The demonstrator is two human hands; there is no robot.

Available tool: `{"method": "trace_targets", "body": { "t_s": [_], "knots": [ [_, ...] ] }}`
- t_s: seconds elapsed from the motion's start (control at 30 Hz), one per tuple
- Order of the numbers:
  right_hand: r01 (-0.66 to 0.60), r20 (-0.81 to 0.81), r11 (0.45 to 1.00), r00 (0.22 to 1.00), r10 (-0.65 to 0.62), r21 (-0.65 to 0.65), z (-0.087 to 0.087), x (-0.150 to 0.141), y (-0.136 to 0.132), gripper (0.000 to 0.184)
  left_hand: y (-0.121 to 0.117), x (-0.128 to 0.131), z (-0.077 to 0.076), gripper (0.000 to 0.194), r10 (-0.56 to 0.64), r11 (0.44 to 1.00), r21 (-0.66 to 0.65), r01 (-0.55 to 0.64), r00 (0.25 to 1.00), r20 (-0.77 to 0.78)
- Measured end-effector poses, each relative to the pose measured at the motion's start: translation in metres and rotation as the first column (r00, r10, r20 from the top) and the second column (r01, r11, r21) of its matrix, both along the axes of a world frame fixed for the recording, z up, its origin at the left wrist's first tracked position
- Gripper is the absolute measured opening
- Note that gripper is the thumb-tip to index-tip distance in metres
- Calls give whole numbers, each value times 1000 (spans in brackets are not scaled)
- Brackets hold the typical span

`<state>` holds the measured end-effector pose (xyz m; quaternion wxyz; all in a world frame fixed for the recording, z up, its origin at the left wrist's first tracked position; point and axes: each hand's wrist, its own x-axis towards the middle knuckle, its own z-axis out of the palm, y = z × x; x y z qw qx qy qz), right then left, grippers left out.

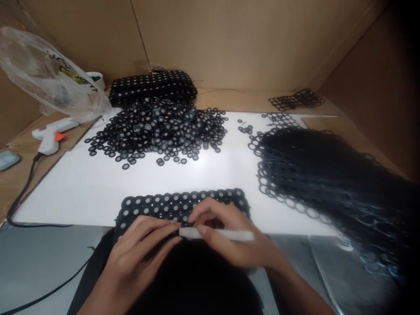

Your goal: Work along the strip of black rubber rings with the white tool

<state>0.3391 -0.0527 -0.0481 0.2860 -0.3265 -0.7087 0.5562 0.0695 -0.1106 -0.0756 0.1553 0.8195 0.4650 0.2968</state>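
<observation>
Far left, at 9 o'clock: small teal object [7,159], partly cut by the frame edge. At 10 o'clock: crumpled clear plastic bag [46,74] against the cardboard wall [229,39], white cup [96,79] just behind it. Below the bag: white glue gun [51,134] with orange trigger, lying on its side, black cord [22,192] trailing toward 8 o'clock.

Centre, white worktop [82,188]. At 12 o'clock: folded stack of black ringed mats [152,86]; just in front, touching it, loose heap of black rings [157,129] with pale centres.

At 6 o'clock, on the near worktop edge: joined ring panel [170,205], flat. Left hand [138,258], fingers curled on the panel's near edge, grip closed on it; exact pinch hidden. Right hand [229,238], just beside the left, grip closed on a white stick [219,235] held level, tip toward the left fingertips, over the panel's near edge.

At 2 o'clock: small flat ring mesh [297,99] near the wall. At 3 to 4 o'clock: large dark ring netting [328,175], draped over the worktop's right side, outer part lost in shadow.
</observation>
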Motion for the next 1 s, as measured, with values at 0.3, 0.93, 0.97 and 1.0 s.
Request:
{"method": "trace_targets", "body": {
  "t_s": [0.3,0.93,0.97,1.0],
  "knots": [
    [-2,-24,999,1000,1,-33,1,2,1,25,3,-1,3,37,-11,1000,23,11,1000,-10],
    [116,-124,987,984,-130,-115,-7,1,1,28,8,-5,1,36,-38,999,11,38,999,-29],
    [131,-151,981,977,-153,-146,-9,2,1,28,8,-6,1,35,-53,999,7,54,998,-34],
    [147,-169,975,970,-175,-166,-10,2,1,27,8,-7,2,35,-72,997,7,72,997,-41]
  ]
}}
